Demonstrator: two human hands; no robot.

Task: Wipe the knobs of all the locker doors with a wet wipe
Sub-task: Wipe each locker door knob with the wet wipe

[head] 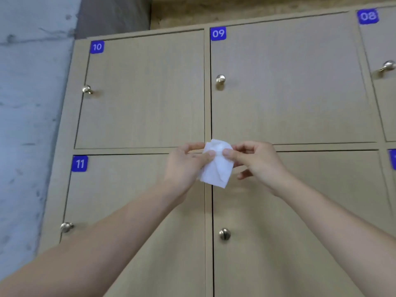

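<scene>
Head view: I've got both hands up w/ the white crumpled wet wipe (216, 163) pinched between left hand (184, 166) and right hand (260, 166) fingers, mid-locker. No round brass knob, e.g. door 09's (220, 79), touched yet. Can't tell which are wiped; prob. all left.

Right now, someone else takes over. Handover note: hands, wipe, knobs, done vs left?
Left hand and right hand both pinch the wet wipe, held up in front of the lockers near the seam between doors 10 and 09; it touches no knob.
Knobs in view: door 10 knob, door 09 knob, door 08 knob, door 11 knob, and the knob below 09.
Done: cannot tell which knobs, if any, are wiped.
Left: treat all as pending; the nearest are 09 and 10.
</scene>
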